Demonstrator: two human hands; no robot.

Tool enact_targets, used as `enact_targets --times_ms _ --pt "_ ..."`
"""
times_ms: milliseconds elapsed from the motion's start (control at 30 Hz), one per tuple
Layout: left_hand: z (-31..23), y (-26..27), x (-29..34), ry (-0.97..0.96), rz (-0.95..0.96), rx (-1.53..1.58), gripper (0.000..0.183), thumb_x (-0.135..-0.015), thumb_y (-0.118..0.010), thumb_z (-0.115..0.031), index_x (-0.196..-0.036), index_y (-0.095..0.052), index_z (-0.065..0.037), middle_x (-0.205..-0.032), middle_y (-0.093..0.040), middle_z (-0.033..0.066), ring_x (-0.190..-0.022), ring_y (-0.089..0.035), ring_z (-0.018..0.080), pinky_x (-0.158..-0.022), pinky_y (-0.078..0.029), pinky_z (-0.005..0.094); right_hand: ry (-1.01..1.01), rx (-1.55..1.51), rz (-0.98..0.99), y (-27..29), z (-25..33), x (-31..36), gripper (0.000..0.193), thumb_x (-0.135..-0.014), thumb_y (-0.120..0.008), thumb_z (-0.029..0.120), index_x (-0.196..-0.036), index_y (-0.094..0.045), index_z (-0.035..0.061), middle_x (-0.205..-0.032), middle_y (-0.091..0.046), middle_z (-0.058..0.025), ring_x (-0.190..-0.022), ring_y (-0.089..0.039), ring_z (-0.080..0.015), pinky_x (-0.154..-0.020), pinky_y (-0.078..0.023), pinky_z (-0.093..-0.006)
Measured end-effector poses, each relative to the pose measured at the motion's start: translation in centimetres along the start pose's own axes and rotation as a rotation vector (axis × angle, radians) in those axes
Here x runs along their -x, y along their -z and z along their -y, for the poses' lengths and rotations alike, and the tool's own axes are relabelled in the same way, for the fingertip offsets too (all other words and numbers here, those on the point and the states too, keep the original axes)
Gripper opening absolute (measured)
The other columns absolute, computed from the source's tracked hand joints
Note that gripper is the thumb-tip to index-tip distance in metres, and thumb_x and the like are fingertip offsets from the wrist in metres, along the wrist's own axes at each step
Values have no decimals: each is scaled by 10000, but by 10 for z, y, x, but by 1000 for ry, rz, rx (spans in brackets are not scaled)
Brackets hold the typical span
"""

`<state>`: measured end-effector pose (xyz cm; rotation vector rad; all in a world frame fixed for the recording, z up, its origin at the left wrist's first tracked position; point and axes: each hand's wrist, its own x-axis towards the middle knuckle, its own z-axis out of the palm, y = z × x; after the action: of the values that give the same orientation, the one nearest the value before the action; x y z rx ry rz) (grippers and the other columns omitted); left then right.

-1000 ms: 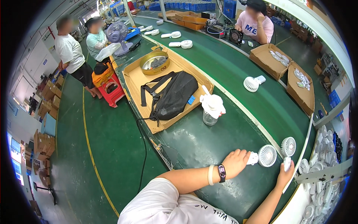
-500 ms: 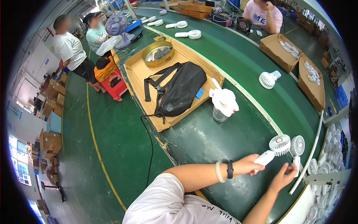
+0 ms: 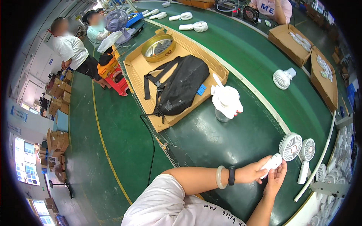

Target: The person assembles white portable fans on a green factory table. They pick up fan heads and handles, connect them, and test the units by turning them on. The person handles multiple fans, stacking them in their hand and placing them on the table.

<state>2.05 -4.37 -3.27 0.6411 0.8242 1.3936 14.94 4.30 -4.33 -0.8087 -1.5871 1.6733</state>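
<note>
My left hand (image 3: 252,171), with a pale bangle and a dark wristband on its arm, is closed round the handle of a white handheld fan (image 3: 271,165). The fan's round, slatted head tilts up and away from me, above the green table. My right hand (image 3: 276,180) has its fingers on the same handle from the right side, partly hidden behind it. A second white handheld fan (image 3: 303,172) lies just to the right, its head beside the first one's.
A cardboard tray (image 3: 175,120) holds a black mesh bag (image 3: 184,84) and a round tin (image 3: 160,58). A tissue-covered clear cup (image 3: 222,115) stands beside it. More fans lie along the green belt (image 3: 241,49); a white tube (image 3: 316,162) runs at right. Other people are farther off.
My right hand has left the second fan and come left onto the handle of the held fan. That fan's head has turned slightly; the second fan stays on the table.
</note>
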Motion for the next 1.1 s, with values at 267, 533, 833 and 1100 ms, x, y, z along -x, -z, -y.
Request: enact_targets --times_ms 267,533,833,1100 --pt "-14 3 1 7 227 184 673 -917 -385 -91 -1462 9 -121 -1397 -283 54 -1082 -439 127 -821 -455 295 -165 -257 45 8 10 -2 740 -792 -691 238 -1344 -294 -55 -1257 -475 -138 -1158 -463 -209 -974 -364 -336" --pt "-4 -4 1 -175 71 -281 763 -773 -530 9 -1417 -125 -42 -1281 -400 132 -1024 -495 162 -808 -462 305 -150 -169 121 9 8 -1 744 -757 -726 258 -1317 -341 -47 -1216 -504 -109 -1118 -491 -197 -968 -364 -326" --pt "-11 -8 6 -143 37 -556 965 -695 -708 -49 -1407 -57 -15 -1116 -536 216 -995 -574 300 -840 -461 347 -224 -312 120 13 4 1 605 -828 -653 248 -1292 -385 -34 -1181 -522 -91 -1086 -507 -172 -954 -380 -314" --pt "6 -5 10 -170 131 -734 1030 -766 -640 -37 -1403 169 -35 -973 -558 262 -838 -592 354 -741 -461 376 -263 -420 115 14 5 -2 568 -847 -626 226 -1285 -379 -38 -1154 -525 -82 -1053 -516 -162 -932 -401 -305"
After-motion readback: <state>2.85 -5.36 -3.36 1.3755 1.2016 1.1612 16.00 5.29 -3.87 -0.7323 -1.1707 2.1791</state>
